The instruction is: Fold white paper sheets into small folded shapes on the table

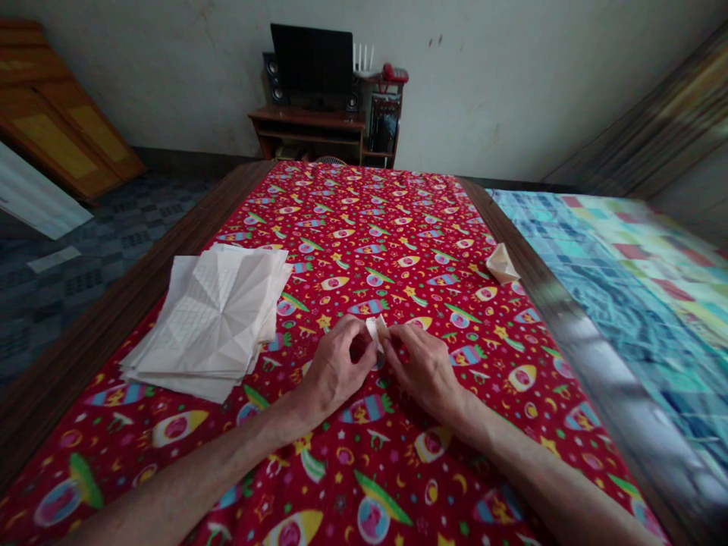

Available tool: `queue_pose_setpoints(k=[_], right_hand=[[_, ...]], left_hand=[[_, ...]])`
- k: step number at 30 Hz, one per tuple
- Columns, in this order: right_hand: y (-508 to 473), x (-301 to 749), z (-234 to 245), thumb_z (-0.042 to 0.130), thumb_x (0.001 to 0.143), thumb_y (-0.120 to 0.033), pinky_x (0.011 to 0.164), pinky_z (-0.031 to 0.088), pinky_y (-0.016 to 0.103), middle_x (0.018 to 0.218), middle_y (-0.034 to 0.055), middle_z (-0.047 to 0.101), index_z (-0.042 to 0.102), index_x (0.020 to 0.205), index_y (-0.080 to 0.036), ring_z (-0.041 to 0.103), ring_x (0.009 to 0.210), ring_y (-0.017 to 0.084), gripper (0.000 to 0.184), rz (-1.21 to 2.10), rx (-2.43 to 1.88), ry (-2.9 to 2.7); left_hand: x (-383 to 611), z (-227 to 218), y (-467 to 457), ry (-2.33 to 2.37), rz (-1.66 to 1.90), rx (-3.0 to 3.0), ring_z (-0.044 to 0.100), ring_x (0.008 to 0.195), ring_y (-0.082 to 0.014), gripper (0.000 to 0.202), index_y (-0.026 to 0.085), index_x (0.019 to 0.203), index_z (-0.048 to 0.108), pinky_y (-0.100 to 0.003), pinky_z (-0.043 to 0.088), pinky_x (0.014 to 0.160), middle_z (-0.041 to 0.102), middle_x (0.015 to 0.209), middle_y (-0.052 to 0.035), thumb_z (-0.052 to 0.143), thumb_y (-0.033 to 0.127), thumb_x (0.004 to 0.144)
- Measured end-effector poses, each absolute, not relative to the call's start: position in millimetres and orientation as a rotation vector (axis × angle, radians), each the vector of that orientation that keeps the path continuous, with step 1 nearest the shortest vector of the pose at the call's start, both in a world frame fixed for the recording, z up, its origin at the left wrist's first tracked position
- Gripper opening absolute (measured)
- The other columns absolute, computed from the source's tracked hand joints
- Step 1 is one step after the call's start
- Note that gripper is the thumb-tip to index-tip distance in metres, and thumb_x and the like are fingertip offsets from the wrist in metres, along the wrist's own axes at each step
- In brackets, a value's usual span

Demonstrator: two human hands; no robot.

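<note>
A small folded piece of white paper is pinched between both hands over the red patterned tablecloth. My left hand grips its left side with closed fingers. My right hand pinches its right side, fingers pressed together. Most of the paper is hidden by the fingertips. A stack of creased white paper sheets lies to the left of my left hand. A finished folded paper shape sits near the table's right edge.
The wooden table edge borders the cloth on the left. A bed with a blue and green patchwork cover runs along the right. A desk with a monitor and speakers stands at the far wall.
</note>
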State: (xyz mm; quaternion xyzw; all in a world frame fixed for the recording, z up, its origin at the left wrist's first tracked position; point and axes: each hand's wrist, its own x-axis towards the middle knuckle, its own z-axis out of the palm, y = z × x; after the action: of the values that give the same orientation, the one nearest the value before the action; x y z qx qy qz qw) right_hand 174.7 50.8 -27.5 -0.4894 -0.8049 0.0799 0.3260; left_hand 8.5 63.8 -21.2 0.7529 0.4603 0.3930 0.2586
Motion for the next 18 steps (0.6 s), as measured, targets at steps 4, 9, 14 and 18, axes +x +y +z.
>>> queue_pose_setpoints(k=[4, 9, 14, 18], right_hand=[[46.8, 173.4, -28.2, 0.043, 0.093, -0.023, 0.061, 0.041, 0.026, 0.076, 0.0049, 0.060, 0.056, 0.089, -0.019, 0.054, 0.069, 0.016, 0.013, 0.043, -1.275, -2.196], [43.7, 171.3, -28.6, 0.043, 0.092, -0.022, 0.059, 0.039, 0.027, 0.075, 0.0041, 0.058, 0.054, 0.087, -0.019, 0.052, 0.068, 0.016, 0.012, -0.011, -1.262, -2.231], [44.4, 170.0, -26.1, 0.045, 0.093, -0.027, 0.061, 0.040, 0.027, 0.078, 0.0043, 0.060, 0.052, 0.090, -0.019, 0.055, 0.070, 0.015, 0.012, 0.054, -1.367, -2.194], [47.2, 170.0, -27.1, 0.048, 0.090, -0.028, 0.061, 0.040, 0.026, 0.081, 0.0050, 0.062, 0.052, 0.094, -0.018, 0.055, 0.069, 0.016, 0.011, 0.060, -1.419, -2.168]], left_hand=[[11.4, -24.1, 58.4, 1.318, 1.023, 2.003, 0.056, 0.075, -0.0179, 0.017, 0.020, 0.091, 0.044, -0.032, 0.049, 0.070, 0.052, 0.083, -0.0022, 0.053, 0.033, 0.084], [13.9, -30.9, 56.1, 1.274, 1.081, 2.097, 0.053, 0.079, -0.0168, 0.011, 0.021, 0.092, 0.040, -0.031, 0.047, 0.074, 0.047, 0.086, -0.0015, 0.048, 0.022, 0.085], [13.6, -37.2, 60.2, 1.279, 1.156, 2.164, 0.051, 0.087, -0.0173, 0.022, 0.022, 0.095, 0.040, -0.030, 0.047, 0.077, 0.047, 0.092, -0.0025, 0.048, 0.007, 0.080], [15.0, -34.8, 62.8, 1.292, 1.139, 2.160, 0.053, 0.085, -0.0163, 0.027, 0.022, 0.094, 0.042, -0.028, 0.048, 0.074, 0.048, 0.091, -0.0019, 0.050, 0.003, 0.077]])
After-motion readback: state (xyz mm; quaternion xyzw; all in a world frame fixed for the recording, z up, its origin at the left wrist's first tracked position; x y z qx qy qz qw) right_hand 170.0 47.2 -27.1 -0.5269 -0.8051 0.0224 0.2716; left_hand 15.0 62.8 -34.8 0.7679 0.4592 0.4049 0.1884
